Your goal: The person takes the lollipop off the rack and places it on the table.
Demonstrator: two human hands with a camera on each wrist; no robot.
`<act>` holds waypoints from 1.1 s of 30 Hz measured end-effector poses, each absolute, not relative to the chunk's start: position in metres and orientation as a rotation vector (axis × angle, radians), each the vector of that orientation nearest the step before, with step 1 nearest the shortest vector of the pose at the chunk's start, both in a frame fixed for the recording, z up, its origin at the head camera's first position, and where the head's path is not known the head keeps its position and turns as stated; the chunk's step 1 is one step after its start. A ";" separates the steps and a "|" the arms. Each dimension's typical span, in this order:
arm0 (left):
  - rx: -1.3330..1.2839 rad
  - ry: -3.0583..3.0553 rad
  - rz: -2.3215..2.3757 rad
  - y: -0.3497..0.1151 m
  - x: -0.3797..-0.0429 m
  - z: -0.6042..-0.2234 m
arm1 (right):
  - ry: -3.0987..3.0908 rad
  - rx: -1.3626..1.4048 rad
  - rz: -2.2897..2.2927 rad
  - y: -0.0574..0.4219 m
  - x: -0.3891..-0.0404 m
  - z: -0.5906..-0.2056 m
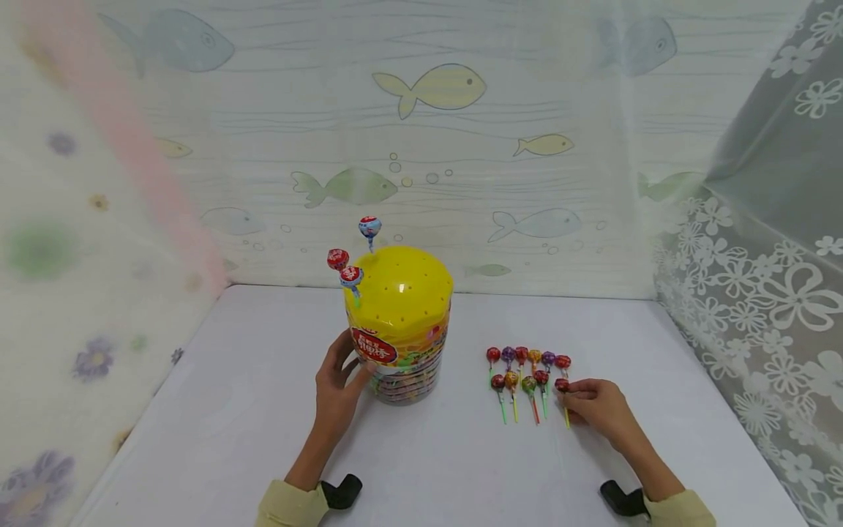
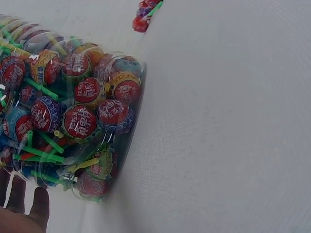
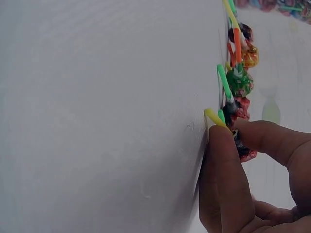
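A large clear jar [image 1: 408, 377] full of lollipops stands upright on the table under a yellow lid [image 1: 411, 282] dotted with small holes. Three lollipops [image 1: 370, 225] stick up from the lid's left side. My left hand [image 1: 339, 391] holds the jar's left side, thumb in front and fingers behind. At the right end of the loose lollipops, my right hand [image 1: 602, 410] pinches a red lollipop [image 1: 562, 385] between thumb and fingers. Its yellow stick [image 3: 214, 116] shows low over the table in the right wrist view.
Several lollipops [image 1: 530, 383] lie in two rows on the white table [image 1: 487, 468], right of the jar, sticks toward me. A fish-printed curtain [image 1: 428, 146] hangs behind the table. Lace fabric [image 1: 757, 329] borders the right side, a flowered curtain [image 1: 92, 315] the left.
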State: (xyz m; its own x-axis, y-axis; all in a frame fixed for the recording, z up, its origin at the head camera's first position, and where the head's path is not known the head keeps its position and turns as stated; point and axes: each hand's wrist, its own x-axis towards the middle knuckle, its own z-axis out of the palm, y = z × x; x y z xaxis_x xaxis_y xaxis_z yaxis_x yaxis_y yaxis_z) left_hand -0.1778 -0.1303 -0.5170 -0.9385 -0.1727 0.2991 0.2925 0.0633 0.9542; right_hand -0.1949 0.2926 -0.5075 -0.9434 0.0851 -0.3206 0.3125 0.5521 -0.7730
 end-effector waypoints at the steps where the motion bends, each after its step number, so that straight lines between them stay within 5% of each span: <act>1: -0.120 -2.012 -1.941 -0.130 -0.178 -0.517 | 2.549 0.329 -1.332 0.292 -0.195 -0.507; 33: -0.083 -2.028 -1.945 -0.129 -0.177 -0.513 | 2.588 0.351 -1.297 0.283 -0.200 -0.506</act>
State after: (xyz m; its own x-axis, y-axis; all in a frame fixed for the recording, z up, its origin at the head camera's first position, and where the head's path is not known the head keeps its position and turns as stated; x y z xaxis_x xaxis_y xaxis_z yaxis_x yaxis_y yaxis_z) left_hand -0.1768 -0.1289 -0.5135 -0.9443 -0.1830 0.2734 0.2655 0.0666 0.9618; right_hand -0.1997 0.2827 -0.5061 -0.9461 0.1117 -0.3039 0.3103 0.5807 -0.7527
